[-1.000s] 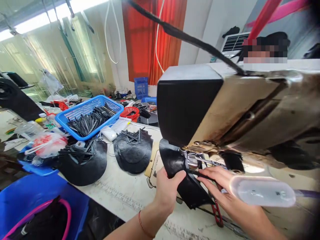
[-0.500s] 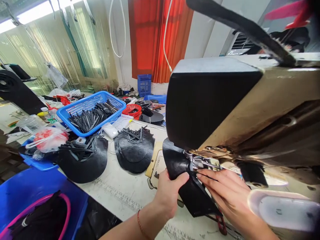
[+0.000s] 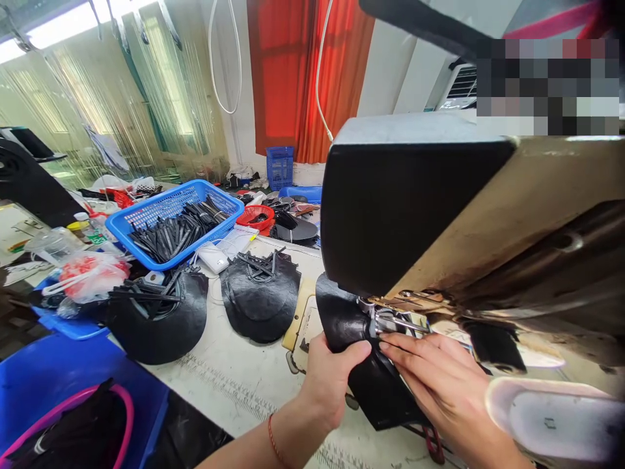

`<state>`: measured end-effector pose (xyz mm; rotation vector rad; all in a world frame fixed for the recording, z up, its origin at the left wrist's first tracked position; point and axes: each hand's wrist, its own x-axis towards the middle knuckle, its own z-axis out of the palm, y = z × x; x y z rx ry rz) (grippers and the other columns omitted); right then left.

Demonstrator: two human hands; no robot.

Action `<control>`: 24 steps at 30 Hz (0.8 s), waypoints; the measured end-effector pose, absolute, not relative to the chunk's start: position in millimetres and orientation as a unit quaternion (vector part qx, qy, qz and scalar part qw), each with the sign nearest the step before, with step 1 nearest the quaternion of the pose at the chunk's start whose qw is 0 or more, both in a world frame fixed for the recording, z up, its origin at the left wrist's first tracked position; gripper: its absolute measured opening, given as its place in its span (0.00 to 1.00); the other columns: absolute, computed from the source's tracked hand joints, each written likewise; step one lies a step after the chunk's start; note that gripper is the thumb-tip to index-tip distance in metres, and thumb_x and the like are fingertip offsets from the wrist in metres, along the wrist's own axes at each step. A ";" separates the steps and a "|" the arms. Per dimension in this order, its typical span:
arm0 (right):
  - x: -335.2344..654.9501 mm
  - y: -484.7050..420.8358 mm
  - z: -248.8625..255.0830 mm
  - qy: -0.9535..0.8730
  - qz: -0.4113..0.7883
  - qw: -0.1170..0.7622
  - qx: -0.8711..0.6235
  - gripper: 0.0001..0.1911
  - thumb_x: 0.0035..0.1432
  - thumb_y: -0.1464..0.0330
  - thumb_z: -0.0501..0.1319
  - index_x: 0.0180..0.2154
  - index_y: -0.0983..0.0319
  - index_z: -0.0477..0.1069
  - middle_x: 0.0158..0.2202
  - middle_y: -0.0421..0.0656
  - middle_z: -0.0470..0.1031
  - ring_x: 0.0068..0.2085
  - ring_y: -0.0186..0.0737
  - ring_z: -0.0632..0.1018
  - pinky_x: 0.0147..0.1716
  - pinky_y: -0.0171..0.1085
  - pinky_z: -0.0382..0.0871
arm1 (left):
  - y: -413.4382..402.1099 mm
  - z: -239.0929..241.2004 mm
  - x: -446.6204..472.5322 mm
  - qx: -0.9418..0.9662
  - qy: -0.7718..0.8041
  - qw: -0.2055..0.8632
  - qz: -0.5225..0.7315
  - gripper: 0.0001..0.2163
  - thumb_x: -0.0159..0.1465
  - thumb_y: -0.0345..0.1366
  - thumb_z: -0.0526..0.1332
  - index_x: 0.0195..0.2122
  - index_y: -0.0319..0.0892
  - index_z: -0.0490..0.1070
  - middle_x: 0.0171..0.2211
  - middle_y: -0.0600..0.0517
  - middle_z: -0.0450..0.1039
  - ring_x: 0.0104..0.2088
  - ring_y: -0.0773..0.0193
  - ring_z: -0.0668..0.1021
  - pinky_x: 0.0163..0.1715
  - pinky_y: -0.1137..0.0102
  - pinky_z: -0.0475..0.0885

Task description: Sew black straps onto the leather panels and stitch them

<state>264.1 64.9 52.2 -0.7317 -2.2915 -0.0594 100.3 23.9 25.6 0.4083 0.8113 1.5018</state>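
Note:
A black leather piece (image 3: 344, 320) lies bent under the head of a sewing machine (image 3: 410, 208), around the metal presser foot (image 3: 378, 320). My left hand (image 3: 329, 374) grips its near left side, thumb on top and fingers tucked underneath. My right hand (image 3: 434, 371) is closed on the leather's right side, fingers together and their tips close beside the presser foot. Its thumb is hidden. The needle point cannot be made out. Left of the machine, two rounded black leather pieces (image 3: 261, 303) with short black strips on them lie on the white table (image 3: 234, 381).
A blue basket (image 3: 146, 251) holds many black strips. Beside it are a red basket (image 3: 254, 225) and a white box-shaped device (image 3: 213, 257). A blue bin (image 3: 146, 384) stands at the lower left. Red-handled scissors (image 3: 432, 443) lie partly under the leather. A pale lamp-like part (image 3: 551, 417) juts in at right.
My right hand has shifted slightly left, nearer the presser foot, and its fingers lie closer together. My left hand stays on the leather. The view has shifted slightly.

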 end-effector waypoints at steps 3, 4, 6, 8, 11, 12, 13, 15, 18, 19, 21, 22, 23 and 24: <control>266.0 66.6 49.8 -0.901 -0.046 0.341 -0.265 0.13 0.61 0.71 0.60 0.44 0.54 0.79 0.44 0.42 0.82 0.39 0.43 0.81 0.45 0.42 0.74 | 24.1 28.6 99.8 0.187 0.348 0.637 0.662 0.18 0.49 0.34 0.73 0.42 0.37 0.79 0.40 0.44 0.81 0.40 0.55 0.80 0.47 0.61 0.73; 266.0 67.5 49.8 -0.901 -0.048 0.339 -0.267 0.12 0.62 0.71 0.60 0.44 0.55 0.79 0.44 0.43 0.82 0.40 0.43 0.81 0.46 0.42 0.74 | 24.3 29.6 99.7 0.186 0.348 0.638 0.662 0.18 0.49 0.33 0.73 0.42 0.37 0.79 0.40 0.44 0.81 0.40 0.55 0.80 0.47 0.61 0.73; 265.6 69.1 50.4 -0.901 -0.052 0.335 -0.270 0.12 0.62 0.70 0.59 0.44 0.55 0.79 0.44 0.43 0.82 0.40 0.43 0.81 0.45 0.42 0.74 | 25.0 31.4 99.8 0.179 0.363 0.636 0.657 0.18 0.48 0.34 0.73 0.41 0.37 0.79 0.39 0.44 0.81 0.39 0.55 0.80 0.47 0.61 0.73; 265.2 68.7 50.2 -0.902 -0.059 0.332 -0.271 0.13 0.62 0.70 0.59 0.45 0.53 0.79 0.44 0.42 0.82 0.39 0.42 0.81 0.44 0.41 0.75 | 25.9 32.6 100.4 0.172 0.390 0.630 0.650 0.18 0.46 0.34 0.73 0.40 0.36 0.79 0.36 0.44 0.81 0.37 0.56 0.80 0.45 0.60 0.74; 266.0 58.5 43.0 -0.885 -0.103 0.358 -0.279 0.14 0.61 0.70 0.60 0.47 0.52 0.76 0.45 0.42 0.82 0.40 0.44 0.81 0.45 0.43 0.73 | 27.5 34.1 101.3 0.175 0.421 0.618 0.640 0.17 0.46 0.33 0.72 0.38 0.36 0.79 0.33 0.45 0.80 0.35 0.56 0.80 0.42 0.61 0.75; 266.6 52.5 38.3 -0.873 -0.121 0.376 -0.287 0.15 0.59 0.70 0.62 0.48 0.51 0.76 0.44 0.42 0.82 0.39 0.45 0.81 0.46 0.45 0.72 | 27.9 34.7 101.2 0.184 0.424 0.614 0.640 0.16 0.46 0.33 0.72 0.38 0.36 0.79 0.33 0.46 0.80 0.35 0.56 0.79 0.42 0.62 0.75; 267.4 46.0 32.7 -0.856 -0.134 0.398 -0.301 0.16 0.58 0.70 0.63 0.48 0.51 0.75 0.42 0.42 0.82 0.38 0.46 0.81 0.46 0.45 0.72 | 28.3 35.4 101.0 0.193 0.424 0.610 0.640 0.15 0.47 0.32 0.71 0.37 0.36 0.79 0.33 0.46 0.80 0.35 0.56 0.79 0.41 0.63 0.74; 268.9 34.4 20.9 -0.820 -0.123 0.432 -0.354 0.14 0.55 0.69 0.66 0.45 0.52 0.76 0.37 0.43 0.83 0.35 0.48 0.81 0.45 0.46 0.72 | 28.6 37.3 100.2 0.209 0.428 0.601 0.641 0.14 0.48 0.32 0.70 0.37 0.37 0.79 0.35 0.46 0.80 0.37 0.56 0.79 0.41 0.64 0.74; 270.2 28.9 10.4 -0.788 0.034 0.414 -0.455 0.07 0.58 0.62 0.64 0.38 0.55 0.78 0.35 0.44 0.82 0.36 0.48 0.82 0.40 0.42 0.75 | 27.8 40.5 99.4 0.227 0.458 0.585 0.630 0.13 0.48 0.31 0.69 0.37 0.39 0.78 0.35 0.47 0.81 0.37 0.57 0.79 0.39 0.67 0.74; 270.7 30.2 10.1 -0.782 0.119 0.383 -0.478 0.10 0.60 0.59 0.61 0.36 0.55 0.78 0.34 0.44 0.82 0.35 0.47 0.82 0.37 0.40 0.77 | 27.1 41.2 99.8 0.233 0.475 0.576 0.623 0.13 0.48 0.31 0.69 0.36 0.39 0.78 0.35 0.47 0.81 0.37 0.57 0.79 0.38 0.67 0.74; 272.2 34.3 13.7 -0.749 0.288 0.326 -0.501 0.17 0.63 0.55 0.57 0.32 0.56 0.78 0.28 0.41 0.80 0.30 0.44 0.81 0.29 0.35 0.77 | 25.0 41.1 101.9 0.241 0.508 0.552 0.615 0.12 0.48 0.32 0.69 0.35 0.39 0.78 0.35 0.47 0.81 0.37 0.56 0.79 0.38 0.67 0.74; 273.4 36.2 16.7 -0.724 0.351 0.311 -0.505 0.19 0.63 0.54 0.55 0.29 0.56 0.78 0.25 0.41 0.78 0.27 0.42 0.80 0.26 0.34 0.76 | 23.8 40.1 103.6 0.241 0.521 0.542 0.614 0.12 0.48 0.33 0.70 0.35 0.39 0.78 0.35 0.46 0.81 0.37 0.55 0.79 0.39 0.66 0.73; 274.9 37.5 19.9 -0.700 0.397 0.309 -0.506 0.20 0.63 0.53 0.55 0.27 0.56 0.77 0.23 0.41 0.77 0.25 0.42 0.79 0.24 0.34 0.75 | 22.7 38.5 105.8 0.236 0.531 0.534 0.613 0.13 0.48 0.34 0.71 0.36 0.39 0.78 0.36 0.45 0.81 0.38 0.54 0.79 0.40 0.66 0.73; 276.7 38.3 22.9 -0.679 0.427 0.319 -0.505 0.20 0.62 0.52 0.56 0.26 0.56 0.77 0.22 0.41 0.76 0.24 0.42 0.78 0.23 0.34 0.75 | 21.8 36.3 108.2 0.229 0.538 0.530 0.614 0.14 0.47 0.35 0.71 0.36 0.39 0.78 0.37 0.44 0.81 0.40 0.53 0.79 0.41 0.65 0.73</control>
